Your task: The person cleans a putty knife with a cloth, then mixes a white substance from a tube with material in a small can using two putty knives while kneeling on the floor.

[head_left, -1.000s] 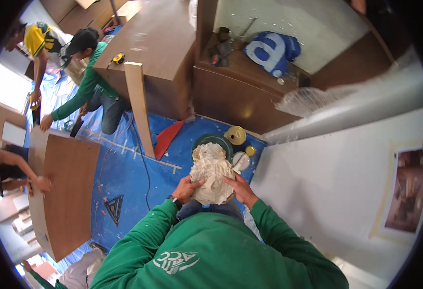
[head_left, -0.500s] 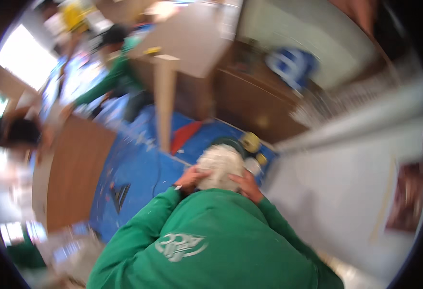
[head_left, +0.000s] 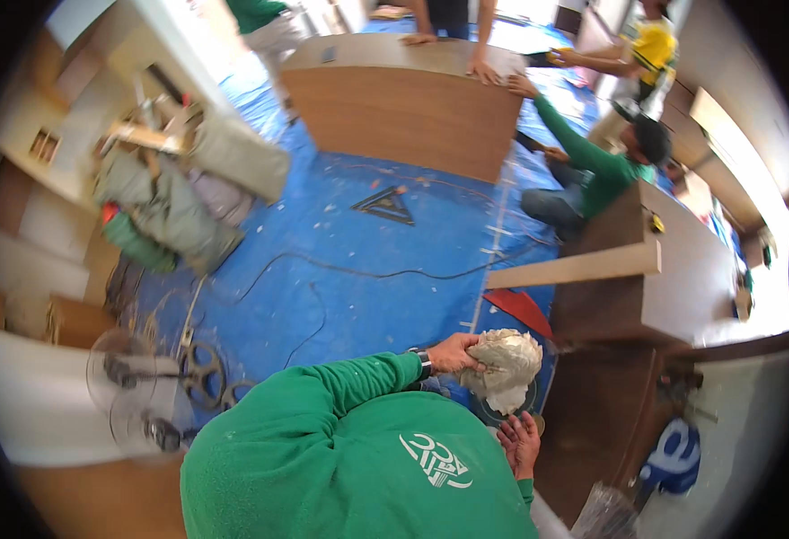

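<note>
A pale, rough-edged lump [head_left: 502,364], creamy white and possibly a crumpled rag, is in my left hand [head_left: 455,353]. The fingers grip its left side, and a dark watch strap circles that wrist. Just beneath the lump, the dark rim of a round container [head_left: 527,402] shows in part; its inside is hidden. My right hand [head_left: 522,442] is below and to the right, apart from the lump. Its fingers are loosely bent and spread, with nothing visible in them. Both of my arms are in green sleeves.
Blue sheeting [head_left: 367,234] covers the floor, crossed by a black cord [head_left: 358,268]. A triangular black frame [head_left: 385,207] lies there. Ahead, co-workers' hands rest on a brown panel [head_left: 403,117]. A plank [head_left: 583,267] juts from a brown cabinet [head_left: 596,296]; fans [head_left: 134,395] stand left.
My view has swung left, and the blur has eased. Both hands were at the pale lump; now only my left hand holds it, and my right hand has come away.
</note>
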A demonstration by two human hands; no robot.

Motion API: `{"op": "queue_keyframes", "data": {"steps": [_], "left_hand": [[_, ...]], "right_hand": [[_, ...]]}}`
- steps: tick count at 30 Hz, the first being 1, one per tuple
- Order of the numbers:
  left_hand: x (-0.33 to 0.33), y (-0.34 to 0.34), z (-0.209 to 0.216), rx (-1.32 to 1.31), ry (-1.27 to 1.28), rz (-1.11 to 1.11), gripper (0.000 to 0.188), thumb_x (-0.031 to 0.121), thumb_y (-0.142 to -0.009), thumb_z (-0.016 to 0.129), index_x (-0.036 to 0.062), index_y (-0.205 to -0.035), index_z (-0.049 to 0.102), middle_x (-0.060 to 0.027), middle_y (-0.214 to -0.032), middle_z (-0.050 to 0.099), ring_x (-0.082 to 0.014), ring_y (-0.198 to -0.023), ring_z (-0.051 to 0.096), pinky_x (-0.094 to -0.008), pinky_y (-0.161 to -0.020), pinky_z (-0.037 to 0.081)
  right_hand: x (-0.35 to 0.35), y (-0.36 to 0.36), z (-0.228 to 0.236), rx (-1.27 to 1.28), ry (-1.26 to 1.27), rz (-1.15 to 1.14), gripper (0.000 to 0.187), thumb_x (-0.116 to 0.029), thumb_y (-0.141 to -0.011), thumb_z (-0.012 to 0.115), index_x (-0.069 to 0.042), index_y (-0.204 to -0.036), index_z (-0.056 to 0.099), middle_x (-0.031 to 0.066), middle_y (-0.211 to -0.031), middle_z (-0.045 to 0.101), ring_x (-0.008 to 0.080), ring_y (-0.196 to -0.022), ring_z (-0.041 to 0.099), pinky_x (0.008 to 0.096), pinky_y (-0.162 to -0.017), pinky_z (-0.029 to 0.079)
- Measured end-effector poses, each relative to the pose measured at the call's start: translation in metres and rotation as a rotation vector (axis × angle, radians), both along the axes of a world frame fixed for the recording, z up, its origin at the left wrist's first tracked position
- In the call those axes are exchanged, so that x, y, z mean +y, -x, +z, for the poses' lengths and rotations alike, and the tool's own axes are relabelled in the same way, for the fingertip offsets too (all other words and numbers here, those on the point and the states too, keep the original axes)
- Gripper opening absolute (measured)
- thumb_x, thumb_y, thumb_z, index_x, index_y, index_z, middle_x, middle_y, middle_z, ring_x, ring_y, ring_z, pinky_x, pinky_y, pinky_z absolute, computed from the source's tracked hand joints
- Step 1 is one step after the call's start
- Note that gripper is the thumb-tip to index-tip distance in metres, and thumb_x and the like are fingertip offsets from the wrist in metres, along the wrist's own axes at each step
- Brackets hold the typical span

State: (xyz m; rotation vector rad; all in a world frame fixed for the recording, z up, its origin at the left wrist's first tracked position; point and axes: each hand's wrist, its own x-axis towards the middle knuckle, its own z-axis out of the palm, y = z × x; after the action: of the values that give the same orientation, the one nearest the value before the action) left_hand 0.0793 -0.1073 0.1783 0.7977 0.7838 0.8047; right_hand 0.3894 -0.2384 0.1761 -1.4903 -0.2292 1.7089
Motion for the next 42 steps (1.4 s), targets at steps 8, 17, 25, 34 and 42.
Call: {"op": "queue_keyframes", "data": {"steps": [8, 17, 25, 34, 42], "left_hand": [[0.006, 0.122, 0.077, 0.145, -0.561, 0.603, 0.02, -0.003, -0.083, 0.077, 0.0066, -0.098, 0.068, -0.0072, -0.118, 0.068, -0.0196, -0.115, 0.062, -0.0333, -0.099, 0.05], [0.044, 0.268, 0.15, 0.396, -1.076, 0.767, 0.018, 0.003, -0.08, 0.08, 0.0101, -0.08, 0.063, -0.0177, -0.132, 0.058, -0.0335, -0.129, 0.056, -0.0447, -0.108, 0.045], [0.058, 0.265, 0.155, 0.053, -0.327, 0.11, 0.037, 0.0, -0.092, 0.07, 0.0007, -0.127, 0.057, -0.0132, -0.129, 0.064, -0.0193, -0.111, 0.065, -0.0352, -0.095, 0.054], [-0.074, 0.207, 0.114, -0.029, 0.035, -0.731, 0.045, 0.003, -0.098, 0.062, 0.0028, -0.14, 0.046, -0.0135, -0.135, 0.06, -0.0257, -0.12, 0.062, -0.0419, -0.102, 0.052], [-0.14, 0.195, 0.058, 0.489, -0.062, -1.407, 0.056, 0.023, -0.098, 0.069, 0.0013, -0.144, 0.043, -0.018, -0.13, 0.063, -0.0263, -0.099, 0.071, -0.0399, -0.077, 0.06]], "right_hand": [[-0.073, -0.111, -0.226, -0.728, -0.083, 0.661, 0.04, 0.001, -0.085, 0.063, -0.005, -0.124, 0.068, 0.016, -0.12, 0.069, 0.0267, -0.106, 0.067, 0.0331, -0.084, 0.056], [-0.055, 0.094, -0.088, -0.534, 0.099, 0.119, 0.041, 0.0, -0.088, 0.058, -0.003, -0.13, 0.059, 0.011, -0.102, 0.068, 0.0186, -0.075, 0.068, 0.0314, -0.055, 0.056], [-0.091, 0.31, -0.009, -0.339, -0.073, -0.258, 0.04, -0.018, -0.096, 0.067, -0.006, -0.133, 0.06, 0.009, -0.114, 0.068, 0.0192, -0.093, 0.07, 0.0313, -0.069, 0.058], [-0.169, 0.393, 0.067, 0.286, -0.482, -0.685, 0.055, -0.034, -0.098, 0.068, -0.004, -0.142, 0.053, 0.011, -0.131, 0.064, 0.0208, -0.116, 0.063, 0.04, -0.096, 0.054], [-0.289, 0.438, 0.032, -0.032, -0.286, -1.286, 0.046, -0.007, -0.085, 0.077, -0.002, -0.129, 0.064, 0.0098, -0.119, 0.071, 0.0234, -0.109, 0.068, 0.0381, -0.095, 0.055]]}}
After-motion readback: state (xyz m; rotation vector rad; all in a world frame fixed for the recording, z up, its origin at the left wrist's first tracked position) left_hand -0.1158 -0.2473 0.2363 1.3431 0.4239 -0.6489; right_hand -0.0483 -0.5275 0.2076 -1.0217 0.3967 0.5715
